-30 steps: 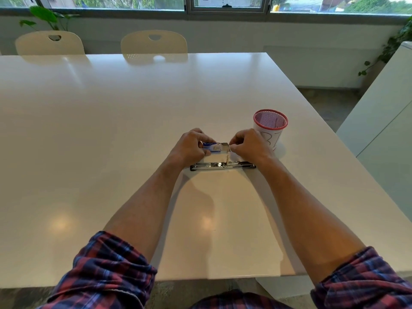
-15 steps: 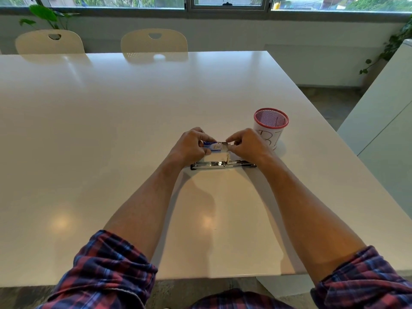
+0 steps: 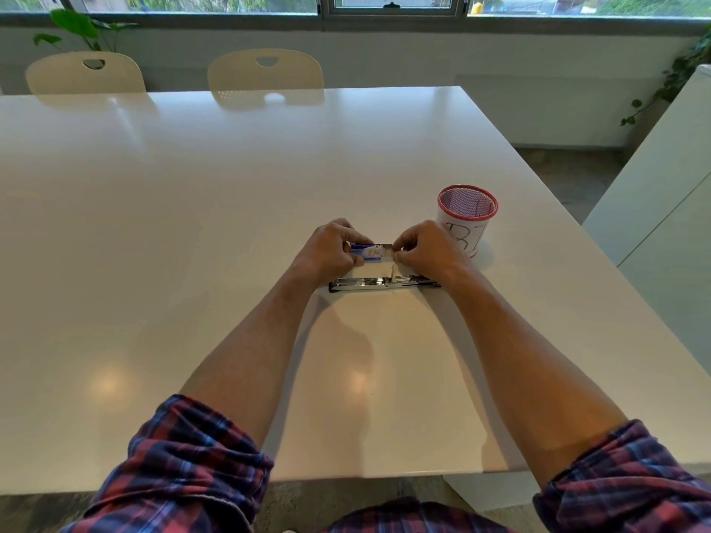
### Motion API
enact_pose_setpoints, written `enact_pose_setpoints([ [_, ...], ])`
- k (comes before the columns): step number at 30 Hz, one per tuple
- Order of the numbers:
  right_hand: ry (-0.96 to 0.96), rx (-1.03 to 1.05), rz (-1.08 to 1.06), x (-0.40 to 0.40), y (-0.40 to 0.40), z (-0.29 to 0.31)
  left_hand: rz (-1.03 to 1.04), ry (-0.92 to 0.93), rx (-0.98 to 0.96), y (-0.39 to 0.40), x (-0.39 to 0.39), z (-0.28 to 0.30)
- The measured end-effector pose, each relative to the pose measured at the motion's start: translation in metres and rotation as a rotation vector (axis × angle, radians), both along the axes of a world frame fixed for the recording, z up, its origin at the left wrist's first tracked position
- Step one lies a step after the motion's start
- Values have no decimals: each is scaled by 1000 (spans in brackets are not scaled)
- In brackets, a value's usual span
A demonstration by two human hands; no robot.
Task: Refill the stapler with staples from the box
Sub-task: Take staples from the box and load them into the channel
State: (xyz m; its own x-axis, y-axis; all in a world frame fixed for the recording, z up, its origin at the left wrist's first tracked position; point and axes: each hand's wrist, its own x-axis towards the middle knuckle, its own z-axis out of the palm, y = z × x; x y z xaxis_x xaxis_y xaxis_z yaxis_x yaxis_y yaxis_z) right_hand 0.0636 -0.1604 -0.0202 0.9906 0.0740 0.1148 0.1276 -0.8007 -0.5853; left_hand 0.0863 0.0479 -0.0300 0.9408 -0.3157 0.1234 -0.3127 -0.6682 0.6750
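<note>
Our left hand (image 3: 331,250) grips the small staple box (image 3: 367,251) above the desk (image 3: 192,225); our right hand (image 3: 423,250) pinches its open end. The stapler (image 3: 384,283) lies opened just below. Staple strips seem light and brittle, so we would hold them by the sides.

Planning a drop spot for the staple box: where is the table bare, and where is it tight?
Bare: the whole table left of the left hand, the far half up to the chairs, and the near strip between the forearms. Tight: the staple box held by both hands, right hand, with the opened stapler just below and the mesh cup to the right.
</note>
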Motion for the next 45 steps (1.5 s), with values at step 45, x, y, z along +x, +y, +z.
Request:
enact_pose_setpoints([
  [45,214,283,-106,2,-3,4,-163,-112,444,-11,-5,14],
])
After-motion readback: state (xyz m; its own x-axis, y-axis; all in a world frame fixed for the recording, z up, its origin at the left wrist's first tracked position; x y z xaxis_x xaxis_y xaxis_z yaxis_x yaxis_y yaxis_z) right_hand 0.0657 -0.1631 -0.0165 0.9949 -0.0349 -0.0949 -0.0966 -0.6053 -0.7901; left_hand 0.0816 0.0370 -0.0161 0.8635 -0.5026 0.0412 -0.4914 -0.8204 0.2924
